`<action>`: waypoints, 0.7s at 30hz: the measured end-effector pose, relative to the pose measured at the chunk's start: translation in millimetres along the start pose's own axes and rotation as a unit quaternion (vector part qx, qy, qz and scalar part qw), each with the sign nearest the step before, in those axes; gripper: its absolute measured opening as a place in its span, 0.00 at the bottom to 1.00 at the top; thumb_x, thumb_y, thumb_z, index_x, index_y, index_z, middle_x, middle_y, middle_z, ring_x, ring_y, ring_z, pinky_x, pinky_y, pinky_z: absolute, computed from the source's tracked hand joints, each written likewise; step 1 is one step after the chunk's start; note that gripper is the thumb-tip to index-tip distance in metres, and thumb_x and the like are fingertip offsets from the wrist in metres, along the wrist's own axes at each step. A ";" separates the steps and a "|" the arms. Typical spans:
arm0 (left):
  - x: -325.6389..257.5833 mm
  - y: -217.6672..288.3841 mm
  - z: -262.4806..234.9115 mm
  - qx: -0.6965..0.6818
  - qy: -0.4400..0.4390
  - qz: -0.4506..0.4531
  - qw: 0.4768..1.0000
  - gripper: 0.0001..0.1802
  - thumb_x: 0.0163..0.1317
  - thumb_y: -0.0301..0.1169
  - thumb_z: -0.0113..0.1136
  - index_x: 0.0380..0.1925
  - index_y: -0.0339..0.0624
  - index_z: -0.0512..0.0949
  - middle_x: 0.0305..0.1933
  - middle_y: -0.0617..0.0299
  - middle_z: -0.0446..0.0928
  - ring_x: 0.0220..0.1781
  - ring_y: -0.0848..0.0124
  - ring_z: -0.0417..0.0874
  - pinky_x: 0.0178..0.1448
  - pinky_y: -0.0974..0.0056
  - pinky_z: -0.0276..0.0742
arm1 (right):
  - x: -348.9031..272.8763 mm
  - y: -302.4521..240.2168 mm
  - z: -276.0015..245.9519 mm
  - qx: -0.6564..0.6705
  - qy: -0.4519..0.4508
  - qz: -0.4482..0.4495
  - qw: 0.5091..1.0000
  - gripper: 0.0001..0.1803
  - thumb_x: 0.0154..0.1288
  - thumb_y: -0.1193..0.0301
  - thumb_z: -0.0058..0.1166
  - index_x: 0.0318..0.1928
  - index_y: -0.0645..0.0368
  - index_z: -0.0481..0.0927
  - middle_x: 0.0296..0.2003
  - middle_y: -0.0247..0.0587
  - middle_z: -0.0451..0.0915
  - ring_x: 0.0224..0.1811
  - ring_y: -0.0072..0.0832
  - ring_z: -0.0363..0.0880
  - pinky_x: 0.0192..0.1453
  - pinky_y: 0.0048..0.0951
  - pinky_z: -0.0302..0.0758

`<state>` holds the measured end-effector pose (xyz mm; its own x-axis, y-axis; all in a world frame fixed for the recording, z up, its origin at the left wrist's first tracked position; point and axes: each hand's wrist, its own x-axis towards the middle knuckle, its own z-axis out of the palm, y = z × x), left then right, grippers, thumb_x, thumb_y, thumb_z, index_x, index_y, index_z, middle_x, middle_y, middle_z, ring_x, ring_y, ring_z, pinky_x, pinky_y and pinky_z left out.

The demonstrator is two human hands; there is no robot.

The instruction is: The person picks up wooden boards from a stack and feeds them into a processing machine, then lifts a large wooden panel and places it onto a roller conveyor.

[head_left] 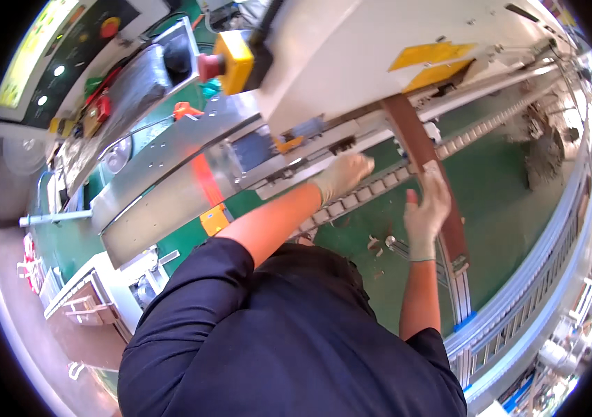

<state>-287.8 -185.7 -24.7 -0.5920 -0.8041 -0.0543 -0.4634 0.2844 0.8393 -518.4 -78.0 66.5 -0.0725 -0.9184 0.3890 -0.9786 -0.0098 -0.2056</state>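
Observation:
A long brown board (453, 233) lies crosswise from under the white machine, over a chain conveyor (383, 184), onto a metal support at the right. My right hand (426, 208), in a pale glove, has its fingers stretched along the board's left part, with the thumb apart. To the left, my gloved left hand (343, 176) reaches over the chain beside the machine's front rail. Its fingers look curled together; whatever they may hold is hidden.
The white machine housing (337, 62) fills the top, with a yellow box carrying a red button (234, 62). A metal table (164, 187) extends to the left. A roller conveyor (532, 292) curves along the right. Debris (545, 156) lies on the green floor (511, 208).

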 end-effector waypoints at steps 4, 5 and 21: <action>-151.1 14.9 -32.4 0.006 -0.088 -0.147 0.985 0.21 0.73 0.49 0.57 0.49 0.43 0.82 0.46 0.44 0.86 0.51 0.45 0.87 0.55 0.49 0.82 | -18.0 -133.6 52.6 0.159 -0.158 -0.163 0.961 0.16 0.67 0.60 0.63 0.52 0.49 0.86 0.41 0.40 0.85 0.50 0.44 0.82 0.68 0.50 0.70; -188.0 32.3 -55.8 0.002 -0.061 -0.173 0.983 0.19 0.72 0.47 0.58 0.47 0.44 0.83 0.45 0.45 0.86 0.48 0.44 0.87 0.52 0.48 0.83 | -44.4 -158.3 68.5 0.157 -0.172 -0.203 0.951 0.15 0.68 0.57 0.61 0.51 0.47 0.88 0.39 0.37 0.86 0.50 0.42 0.83 0.68 0.50 0.71; -600.3 -59.4 -70.3 -0.067 0.372 -0.440 0.815 0.27 0.77 0.55 0.49 0.55 0.45 0.84 0.54 0.50 0.86 0.58 0.48 0.85 0.64 0.50 0.79 | -105.4 -311.9 66.1 0.186 -0.330 -0.382 0.843 0.22 0.79 0.50 0.50 0.38 0.53 0.87 0.34 0.47 0.86 0.38 0.50 0.85 0.41 0.49 0.79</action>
<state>141.5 243.5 -4.0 0.5166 -0.7737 -0.3668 -0.3867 -0.5930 0.7063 -192.7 -4.4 30.2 0.7942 -0.6072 -0.0235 -0.5545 -0.7082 -0.4370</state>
